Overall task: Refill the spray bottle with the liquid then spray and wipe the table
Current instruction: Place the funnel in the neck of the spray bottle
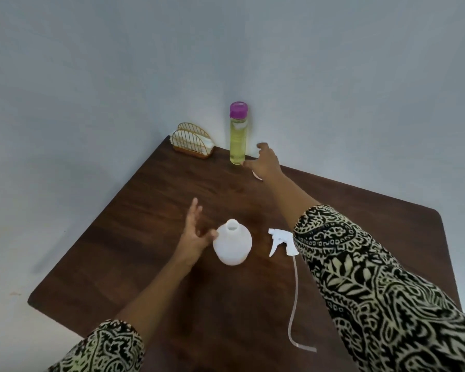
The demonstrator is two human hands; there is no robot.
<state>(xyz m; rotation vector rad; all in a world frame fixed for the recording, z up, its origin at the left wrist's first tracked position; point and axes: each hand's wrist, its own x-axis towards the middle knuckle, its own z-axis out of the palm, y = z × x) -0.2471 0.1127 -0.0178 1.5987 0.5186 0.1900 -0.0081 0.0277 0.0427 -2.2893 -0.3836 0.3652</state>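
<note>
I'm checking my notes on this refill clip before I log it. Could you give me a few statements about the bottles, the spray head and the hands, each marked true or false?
1. The white bottle stands upright with its neck open. True.
2. The spray head is screwed onto it. False: it lies on the table to the bottle's right.
3. The tall bottle has its purple cap on. True.
4. The right hand grips the tall bottle. False: it reaches beside it, fingers open.
5. The left hand holds a cloth. False: it holds nothing and is open beside the white bottle.
</note>
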